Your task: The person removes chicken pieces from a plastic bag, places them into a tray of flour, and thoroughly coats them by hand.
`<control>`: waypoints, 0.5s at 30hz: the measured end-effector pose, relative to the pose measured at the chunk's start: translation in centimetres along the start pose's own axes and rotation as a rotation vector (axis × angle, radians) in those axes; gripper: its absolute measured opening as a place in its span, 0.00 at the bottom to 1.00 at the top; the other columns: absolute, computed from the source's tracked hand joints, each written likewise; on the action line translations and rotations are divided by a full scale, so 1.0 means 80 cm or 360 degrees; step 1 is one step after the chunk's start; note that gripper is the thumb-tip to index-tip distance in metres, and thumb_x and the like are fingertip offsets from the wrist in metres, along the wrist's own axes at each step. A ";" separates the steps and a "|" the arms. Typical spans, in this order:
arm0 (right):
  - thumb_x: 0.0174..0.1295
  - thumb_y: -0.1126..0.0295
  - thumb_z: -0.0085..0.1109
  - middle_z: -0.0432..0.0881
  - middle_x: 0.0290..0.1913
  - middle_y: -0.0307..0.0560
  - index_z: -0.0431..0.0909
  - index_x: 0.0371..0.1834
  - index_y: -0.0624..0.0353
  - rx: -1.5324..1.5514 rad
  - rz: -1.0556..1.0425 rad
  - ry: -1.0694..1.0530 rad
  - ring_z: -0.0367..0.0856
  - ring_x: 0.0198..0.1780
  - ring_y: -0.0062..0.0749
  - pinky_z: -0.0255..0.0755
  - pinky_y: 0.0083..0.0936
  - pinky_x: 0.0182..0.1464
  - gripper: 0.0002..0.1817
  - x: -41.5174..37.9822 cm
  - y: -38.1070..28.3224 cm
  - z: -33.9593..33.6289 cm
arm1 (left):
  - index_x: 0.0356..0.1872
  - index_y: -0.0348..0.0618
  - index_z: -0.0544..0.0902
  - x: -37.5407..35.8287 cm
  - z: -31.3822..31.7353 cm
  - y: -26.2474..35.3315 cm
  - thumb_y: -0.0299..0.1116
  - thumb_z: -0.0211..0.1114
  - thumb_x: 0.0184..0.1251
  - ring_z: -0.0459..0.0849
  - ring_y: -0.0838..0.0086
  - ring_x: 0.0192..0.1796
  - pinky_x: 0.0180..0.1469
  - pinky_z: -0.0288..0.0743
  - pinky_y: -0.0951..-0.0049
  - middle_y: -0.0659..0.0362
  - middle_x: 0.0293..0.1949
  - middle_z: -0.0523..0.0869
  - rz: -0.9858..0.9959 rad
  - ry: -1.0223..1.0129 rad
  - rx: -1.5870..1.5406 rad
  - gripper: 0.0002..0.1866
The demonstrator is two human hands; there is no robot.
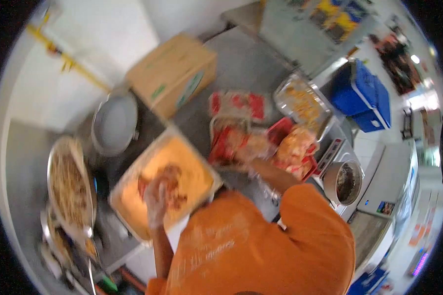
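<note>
My left hand [156, 200], in a whitish glove, reaches into a large rectangular tub [212, 183] of orange powder. Its fingers touch reddish meat pieces [170, 179] lying on the powder; whether they grip any is too blurred to tell. Further right, my right hand [246, 147] is at a clear container of red meat [226, 143], its fingers smeared and partly hidden. Beside that hand sits a red tray [307, 169] with a big bag of pale orange pieces [294, 147]. Behind the container lies a flat pack of red meat [237, 104].
A cardboard box [170, 73] stands at the back. Left are a round metal pot [115, 125] and an oval tray of food [70, 189]. Right are a foil tray [304, 105], a scale [331, 156], a pot [343, 183] and a blue cooler [362, 96].
</note>
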State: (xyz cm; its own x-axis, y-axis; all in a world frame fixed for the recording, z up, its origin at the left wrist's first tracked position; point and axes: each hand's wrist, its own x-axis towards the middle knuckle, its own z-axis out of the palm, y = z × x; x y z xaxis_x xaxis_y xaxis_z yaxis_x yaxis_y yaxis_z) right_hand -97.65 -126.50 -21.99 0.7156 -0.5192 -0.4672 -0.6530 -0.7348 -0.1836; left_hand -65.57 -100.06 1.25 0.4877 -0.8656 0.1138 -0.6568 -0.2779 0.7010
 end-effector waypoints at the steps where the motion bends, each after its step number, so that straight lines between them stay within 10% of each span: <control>1: 0.56 0.59 0.66 0.89 0.42 0.51 0.89 0.32 0.55 -0.0023 -0.0073 -0.0024 0.88 0.48 0.42 0.79 0.43 0.52 0.11 -0.006 0.003 -0.020 | 0.56 0.37 0.87 0.007 -0.007 0.014 0.45 0.61 0.81 0.87 0.61 0.56 0.61 0.77 0.62 0.52 0.52 0.91 -0.0008 -0.0076 -0.0207 0.20; 15: 0.54 0.60 0.73 0.87 0.54 0.48 0.90 0.43 0.55 -0.0064 -0.0859 -0.0051 0.85 0.56 0.40 0.77 0.38 0.59 0.16 -0.033 0.021 -0.274 | 0.58 0.36 0.85 -0.032 -0.047 -0.001 0.43 0.63 0.81 0.88 0.64 0.55 0.59 0.80 0.66 0.50 0.53 0.90 -0.0310 0.0001 -0.0450 0.20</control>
State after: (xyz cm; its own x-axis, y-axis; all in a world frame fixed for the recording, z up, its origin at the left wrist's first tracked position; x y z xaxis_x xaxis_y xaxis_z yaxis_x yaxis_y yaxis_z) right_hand -95.22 -135.94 -2.13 0.9384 -0.0506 -0.3417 -0.1844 -0.9098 -0.3719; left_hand -64.63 -96.27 3.56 0.5887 -0.8073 -0.0412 -0.3659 -0.3116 0.8769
